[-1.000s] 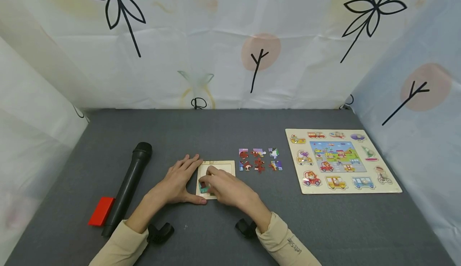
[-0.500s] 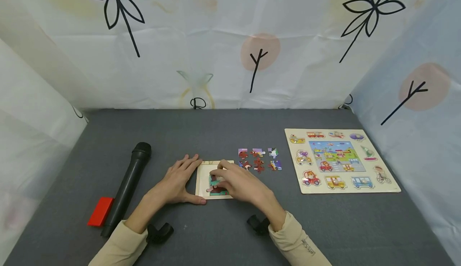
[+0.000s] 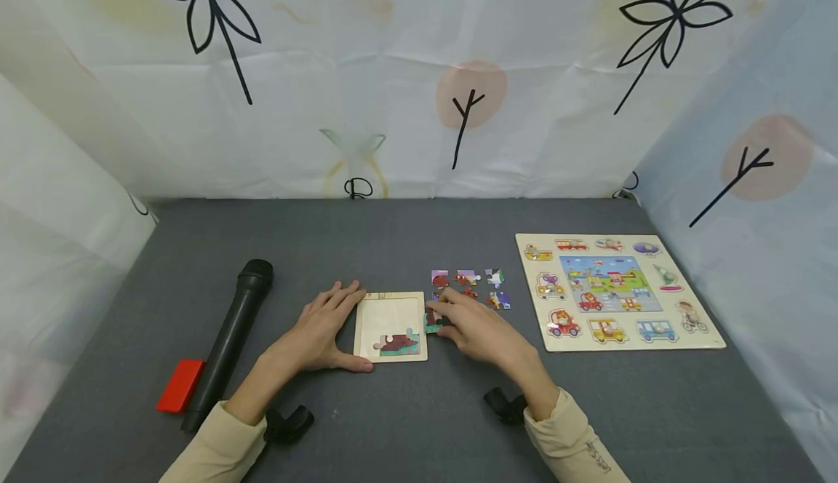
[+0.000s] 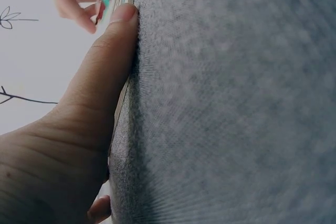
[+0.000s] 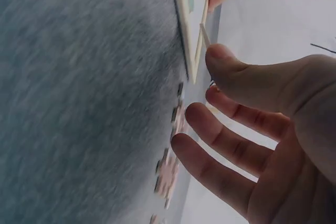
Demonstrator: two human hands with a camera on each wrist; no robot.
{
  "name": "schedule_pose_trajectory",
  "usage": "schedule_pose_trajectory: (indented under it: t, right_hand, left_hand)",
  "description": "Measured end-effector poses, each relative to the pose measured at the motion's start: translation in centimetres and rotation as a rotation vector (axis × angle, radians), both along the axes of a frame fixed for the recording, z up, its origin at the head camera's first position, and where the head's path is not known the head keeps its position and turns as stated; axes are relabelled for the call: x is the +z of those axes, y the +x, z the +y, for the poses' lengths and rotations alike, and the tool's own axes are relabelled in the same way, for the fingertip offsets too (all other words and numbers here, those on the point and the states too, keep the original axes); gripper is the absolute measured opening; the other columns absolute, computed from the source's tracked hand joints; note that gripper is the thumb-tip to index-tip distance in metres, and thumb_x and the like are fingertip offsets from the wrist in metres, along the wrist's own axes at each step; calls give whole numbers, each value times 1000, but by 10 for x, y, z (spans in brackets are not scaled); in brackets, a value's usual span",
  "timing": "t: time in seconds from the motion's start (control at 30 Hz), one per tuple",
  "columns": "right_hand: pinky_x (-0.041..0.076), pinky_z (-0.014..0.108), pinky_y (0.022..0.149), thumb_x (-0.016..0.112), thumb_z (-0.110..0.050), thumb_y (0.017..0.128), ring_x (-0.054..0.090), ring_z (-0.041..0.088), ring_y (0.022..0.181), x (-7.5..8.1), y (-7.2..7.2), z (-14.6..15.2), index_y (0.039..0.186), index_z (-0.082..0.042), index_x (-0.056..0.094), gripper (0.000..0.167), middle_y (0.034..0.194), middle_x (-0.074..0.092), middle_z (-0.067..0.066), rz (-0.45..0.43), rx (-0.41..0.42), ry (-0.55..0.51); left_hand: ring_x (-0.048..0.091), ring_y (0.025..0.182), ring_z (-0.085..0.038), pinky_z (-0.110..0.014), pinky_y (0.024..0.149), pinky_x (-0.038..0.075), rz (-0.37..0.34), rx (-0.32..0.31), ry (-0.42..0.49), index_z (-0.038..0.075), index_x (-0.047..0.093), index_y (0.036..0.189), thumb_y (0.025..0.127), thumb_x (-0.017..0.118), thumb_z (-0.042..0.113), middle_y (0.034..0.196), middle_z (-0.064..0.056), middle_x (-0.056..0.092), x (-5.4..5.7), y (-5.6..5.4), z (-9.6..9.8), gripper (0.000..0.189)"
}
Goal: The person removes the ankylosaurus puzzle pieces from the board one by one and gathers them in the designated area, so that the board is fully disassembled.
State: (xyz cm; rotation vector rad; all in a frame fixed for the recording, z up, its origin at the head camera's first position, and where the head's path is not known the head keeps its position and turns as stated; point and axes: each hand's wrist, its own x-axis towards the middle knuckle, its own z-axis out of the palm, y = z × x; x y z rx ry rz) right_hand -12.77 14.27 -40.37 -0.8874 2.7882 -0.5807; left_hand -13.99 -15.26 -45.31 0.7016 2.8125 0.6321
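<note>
A shallow wooden puzzle tray [image 3: 394, 295] lies mid-table, with joined brown-and-teal pieces [image 3: 401, 345] in its lower part. My left hand [image 3: 330, 326] rests flat at its left side, fingers spread and the thumb along the near edge. Just past the tray's right edge, my right hand [image 3: 481, 326] pinches a teal-and-brown puzzle piece [image 3: 432, 321] between thumb and fingertips. In the right wrist view that piece [image 5: 205, 35] appears edge-on above the thumb tip, its other fingers loosely bent. Several loose puzzle pieces [image 3: 499, 300] lie beyond the right hand, some partly covered by it.
At the right lies a large wooden vehicle puzzle board [image 3: 618, 330]. On the left, a black microphone [image 3: 229, 341] lies beside a red block [image 3: 180, 386]. Patterned white cloth [image 3: 393, 83] stands behind the grey table.
My right hand has moved right, from over the tray to outside its right edge, carrying the pinched puzzle piece out. The left hand has stayed in place.
</note>
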Motion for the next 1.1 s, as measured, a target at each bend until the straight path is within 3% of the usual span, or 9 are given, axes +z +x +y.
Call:
schedule_pose_trajectory:
  t: [0.17, 0.43, 0.87, 1.1]
  right_hand:
    - [43, 25, 71, 73, -9, 94, 47, 10, 81, -2, 2, 6, 134, 2, 64, 42, 105, 62, 7, -32, -35, 50]
    - [54, 38, 85, 74, -10, 93, 61, 17, 96, -6, 2, 8, 131, 1, 66, 40, 114, 66, 9, -35, -35, 53]
    - [44, 26, 71, 75, -8, 92, 48, 11, 82, -7, 3, 8, 133, 0, 65, 43, 110, 63, 9, -22, -52, 43]
    - [42, 23, 70, 78, -12, 91, 48, 11, 80, -4, 4, 4, 134, -4, 65, 46, 110, 63, 7, -2, -48, 1]
  left_hand:
    - [28, 152, -50, -74, 109, 33, -11, 0, 2, 8, 38, 157, 65, 90, 63, 166, -19, 33, 1, 0, 0, 119]
    - [28, 153, -50, -75, 110, 32, -18, 4, 5, 8, 38, 157, 64, 90, 63, 166, -19, 33, 1, 0, -1, 120]
    - [29, 152, -50, -75, 109, 33, -7, 3, 16, 8, 39, 157, 64, 90, 62, 166, -18, 34, -1, 1, -1, 119]
    - [28, 152, -50, -74, 109, 33, -6, 5, 11, 8, 39, 157, 64, 91, 62, 166, -18, 33, 0, 0, 0, 119]
